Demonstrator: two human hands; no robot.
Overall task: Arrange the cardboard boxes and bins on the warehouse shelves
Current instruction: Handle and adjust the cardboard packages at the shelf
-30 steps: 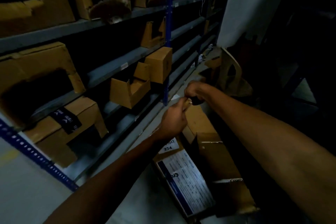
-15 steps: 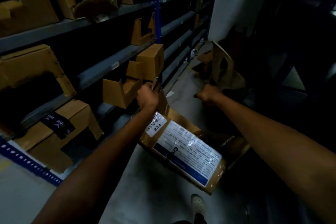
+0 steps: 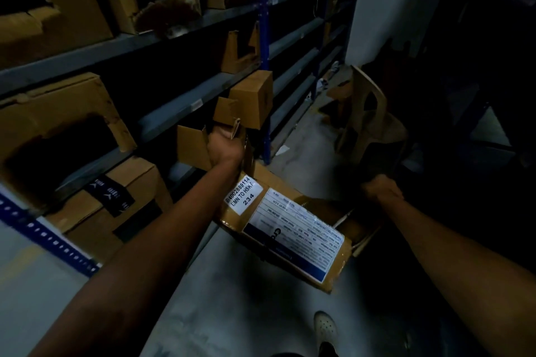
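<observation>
While the left hand [image 3: 226, 145] grips the upper end of the slanting long brown cardboard box [image 3: 290, 229], the hold of the curled right hand [image 3: 383, 190] is unclear.

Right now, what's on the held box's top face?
The box carries a small sticker and a big label. The left hand grips its far flap; the forearm hides its left corner.
</observation>
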